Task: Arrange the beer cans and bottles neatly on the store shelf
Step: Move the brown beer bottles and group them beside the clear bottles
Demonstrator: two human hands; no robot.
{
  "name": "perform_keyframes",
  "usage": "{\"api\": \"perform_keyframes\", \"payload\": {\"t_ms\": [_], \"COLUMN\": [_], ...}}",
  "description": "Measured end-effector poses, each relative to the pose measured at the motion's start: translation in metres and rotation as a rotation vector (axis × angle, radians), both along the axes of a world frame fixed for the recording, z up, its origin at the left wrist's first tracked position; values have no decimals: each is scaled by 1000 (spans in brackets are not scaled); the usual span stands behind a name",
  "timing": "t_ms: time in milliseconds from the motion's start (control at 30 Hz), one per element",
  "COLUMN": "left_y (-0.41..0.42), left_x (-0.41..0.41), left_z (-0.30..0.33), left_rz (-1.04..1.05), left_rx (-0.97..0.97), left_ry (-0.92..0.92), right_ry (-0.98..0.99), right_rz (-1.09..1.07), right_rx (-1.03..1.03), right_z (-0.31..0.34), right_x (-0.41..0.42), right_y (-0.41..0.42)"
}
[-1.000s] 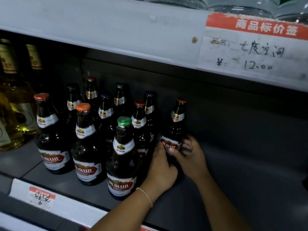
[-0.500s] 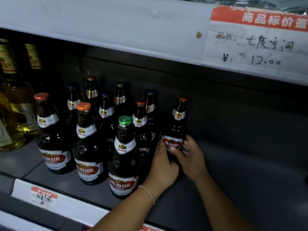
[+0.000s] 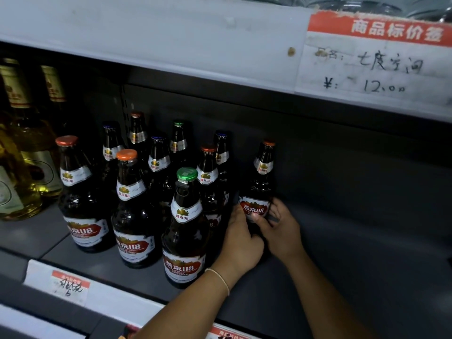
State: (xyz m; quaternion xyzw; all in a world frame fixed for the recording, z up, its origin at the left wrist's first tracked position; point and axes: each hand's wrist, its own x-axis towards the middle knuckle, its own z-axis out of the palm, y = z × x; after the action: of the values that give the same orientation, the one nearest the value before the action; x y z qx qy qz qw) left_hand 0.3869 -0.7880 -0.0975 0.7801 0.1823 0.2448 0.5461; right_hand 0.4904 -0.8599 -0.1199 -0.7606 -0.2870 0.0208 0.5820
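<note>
Dark glass beer bottle with orange cap [image 3: 259,189] stands upright toward the back of the grey metal shelf [image 3: 354,253], right of the cluster. Left hand [image 3: 241,243] and right hand [image 3: 281,231] flank its base, fingers [image 3: 259,220] wrapped around it; the left is nearer the cluster.

"U8" bottle labels [image 3: 254,209]; tag [image 3: 376,69] "12.00"

Ten dark Yanjing U8 beer bottles [image 3: 186,226] stood on the grey shelf [image 3: 367,241]: five with orange caps, three with blue caps and two with green caps. At the left edge three pale yellow liquor bottles [image 3: 31,148] could be counted, the nearest only partly in view. Three price tags showed: one on the upper shelf edge [image 3: 374,59] and two on the lower edge [image 3: 69,286]. Two hands were in view.
</note>
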Motion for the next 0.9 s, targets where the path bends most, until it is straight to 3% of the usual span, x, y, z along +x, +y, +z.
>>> {"api": "perform_keyframes", "payload": {"t_ms": [200, 367, 600, 900], "left_y": [-2, -9, -79, -226], "left_x": [-7, -18, 5, 73], "left_z": [7, 23, 64, 74], "left_rz": [13, -151, -232, -519], "left_rx": [51, 148, 274, 266], "left_ry": [43, 227, -36, -122], "right_ry": [23, 43, -135, -225], "right_rz": [7, -121, -316, -694], "right_rx": [-46, 14, 97, 230], "right_z": [10, 46, 99, 113], "right_x": [-1, -8, -11, -15], "right_y": [-3, -25, -126, -309]}}
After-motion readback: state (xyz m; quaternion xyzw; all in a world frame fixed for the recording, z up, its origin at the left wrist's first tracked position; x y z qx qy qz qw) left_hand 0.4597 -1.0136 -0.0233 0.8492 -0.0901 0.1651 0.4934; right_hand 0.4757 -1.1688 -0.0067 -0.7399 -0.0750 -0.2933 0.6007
